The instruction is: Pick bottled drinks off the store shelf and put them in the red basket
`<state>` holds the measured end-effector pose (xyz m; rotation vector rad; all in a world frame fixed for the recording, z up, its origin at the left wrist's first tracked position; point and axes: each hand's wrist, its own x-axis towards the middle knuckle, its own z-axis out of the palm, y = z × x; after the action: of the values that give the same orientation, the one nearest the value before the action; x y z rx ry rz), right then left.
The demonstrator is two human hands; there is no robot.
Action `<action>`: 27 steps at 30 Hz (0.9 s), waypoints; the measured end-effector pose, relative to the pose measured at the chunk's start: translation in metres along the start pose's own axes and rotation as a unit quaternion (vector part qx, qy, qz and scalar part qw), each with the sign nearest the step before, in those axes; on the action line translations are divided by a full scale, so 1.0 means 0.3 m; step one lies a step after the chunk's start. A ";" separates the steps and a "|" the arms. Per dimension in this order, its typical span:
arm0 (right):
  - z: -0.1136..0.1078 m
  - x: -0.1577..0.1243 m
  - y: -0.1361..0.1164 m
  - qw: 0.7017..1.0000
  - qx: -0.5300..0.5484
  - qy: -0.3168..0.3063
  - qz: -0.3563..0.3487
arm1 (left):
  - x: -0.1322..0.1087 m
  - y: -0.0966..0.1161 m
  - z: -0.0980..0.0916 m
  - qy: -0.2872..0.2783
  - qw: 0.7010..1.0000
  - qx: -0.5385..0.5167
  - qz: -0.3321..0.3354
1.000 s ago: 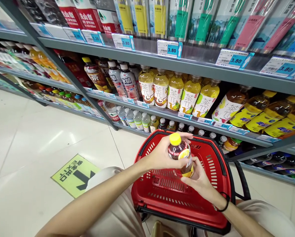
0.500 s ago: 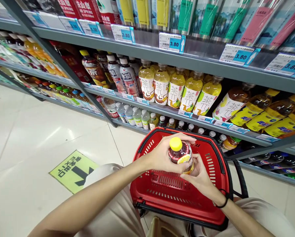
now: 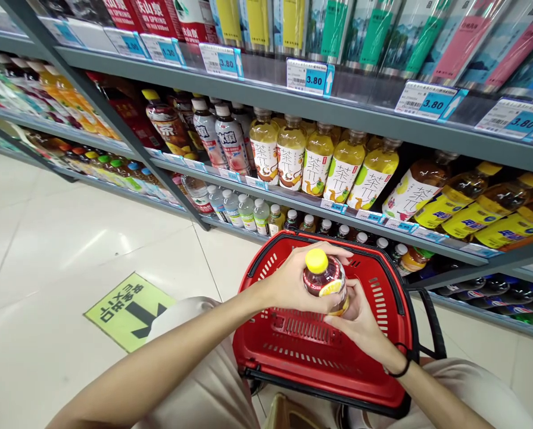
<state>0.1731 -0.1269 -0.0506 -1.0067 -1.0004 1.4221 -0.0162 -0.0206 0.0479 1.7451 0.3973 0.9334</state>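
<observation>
Over a red shopping basket (image 3: 288, 372), both my hands grip one bottle of lemon tea (image 3: 323, 280). It has a yellow cap, dark contents and a label with a lemon slice, and it leans a little with the cap toward me. My left hand (image 3: 293, 280) wraps round its upper body, fingers on the far side and thumb along the near side. Lower down, my right hand (image 3: 355, 319) closes round the bottle's base from the right. My palms hide part of the label. A black band circles my right wrist.
Ahead stand shelves (image 3: 248, 77) of drinks with price tags along their edges. Fruit tea bottles (image 3: 315, 164) fill the middle shelf. The basket's black handle (image 3: 433, 322) sticks out to the right. A yellow-green arrow sign (image 3: 127, 310) lies on the tiled floor at left.
The view has shifted very slightly. Both hands keep the same hold on the bottle, which stays over the basket.
</observation>
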 end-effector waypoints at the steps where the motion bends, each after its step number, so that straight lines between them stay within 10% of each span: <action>1: -0.001 0.000 0.000 1.000 -0.002 0.000 0.000 | 0.000 -0.001 0.000 -0.001 1.000 -0.005 -0.004; 27: 0.020 -0.017 -0.059 0.988 0.068 -0.059 0.123 | 0.033 -0.047 -0.024 0.056 0.968 -0.213 -0.121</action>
<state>0.1727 -0.1309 -0.0318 -0.9793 -0.8716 1.7472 -0.0127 -0.0040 0.0398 1.2265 0.4358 0.8671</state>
